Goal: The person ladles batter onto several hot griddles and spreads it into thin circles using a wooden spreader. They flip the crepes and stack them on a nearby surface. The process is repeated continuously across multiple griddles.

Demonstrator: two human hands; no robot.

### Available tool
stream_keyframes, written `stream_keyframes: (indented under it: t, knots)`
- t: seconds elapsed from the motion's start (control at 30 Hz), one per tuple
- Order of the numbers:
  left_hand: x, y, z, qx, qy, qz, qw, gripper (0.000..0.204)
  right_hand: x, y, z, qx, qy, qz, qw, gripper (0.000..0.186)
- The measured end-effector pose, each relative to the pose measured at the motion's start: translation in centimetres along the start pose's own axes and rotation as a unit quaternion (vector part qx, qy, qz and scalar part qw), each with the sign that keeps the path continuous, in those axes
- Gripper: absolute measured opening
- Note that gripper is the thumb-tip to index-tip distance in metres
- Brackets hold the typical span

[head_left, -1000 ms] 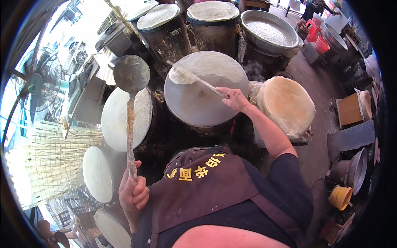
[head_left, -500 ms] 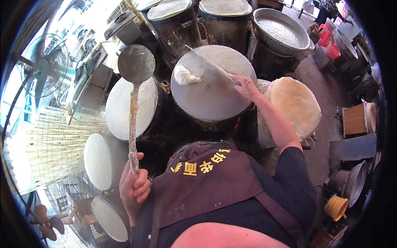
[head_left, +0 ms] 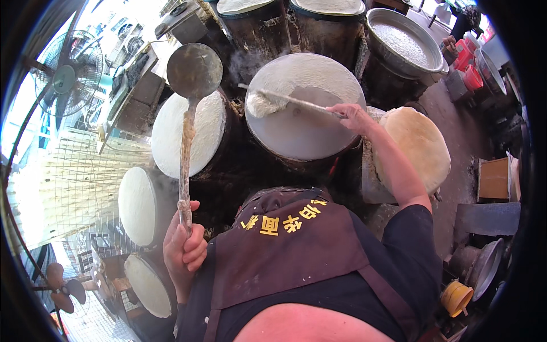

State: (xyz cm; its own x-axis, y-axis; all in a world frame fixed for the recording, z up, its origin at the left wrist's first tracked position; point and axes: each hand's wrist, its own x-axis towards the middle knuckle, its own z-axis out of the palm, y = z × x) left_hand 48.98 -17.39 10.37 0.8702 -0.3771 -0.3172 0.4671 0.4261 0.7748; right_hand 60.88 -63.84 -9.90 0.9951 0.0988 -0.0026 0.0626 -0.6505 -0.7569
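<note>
My left hand (head_left: pixel 185 245) is wrapped round the batter-crusted handle of a round metal ladle (head_left: pixel 194 71), held upright, its bowl at the far end. My right hand (head_left: pixel 350 118) grips one end of a long thin scraper (head_left: pixel 302 102), which lies slantwise over the round flat griddle (head_left: pixel 305 142) in front of me. A white clump of batter (head_left: pixel 262 106) sits at the griddle's left, against the scraper. Pale batter (head_left: pixel 316 68) coats the far part of that griddle, while its near part is bare grey metal.
To the right stands a stack of round pale flatbreads (head_left: pixel 414 149). A wide pot of white batter (head_left: pixel 401 41) is at the far right. More batter-covered griddles (head_left: pixel 191 134) curve round on the left and at the back. A fan (head_left: pixel 65 78) stands far left; another person's hand shows far right.
My right hand has swung the scraper toward me at its far end, so it lies flatter across the griddle and meets the batter clump. The ladle stays upright in my left hand.
</note>
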Motion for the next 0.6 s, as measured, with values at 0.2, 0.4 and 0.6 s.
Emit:
stream_keyframes:
  t: [0.2,0.4,0.6]
  knots:
    - [0.0,-0.7,0.8,-0.007,0.004,-0.002,1.000,0.052,-3.3,2.7,-3.5,-0.004,-0.016,0.023,1.000,0.046]
    - [-0.4,-1.5,1.8,-0.021,-0.003,0.000,1.000,0.051,-0.5,1.3,-2.6,-0.031,-0.025,-0.045,0.998,0.041]
    - [-1.0,-2.9,2.7,-0.037,0.018,0.001,0.999,0.050,-4.5,4.5,-7.2,-0.008,-0.020,0.029,0.999,0.042]
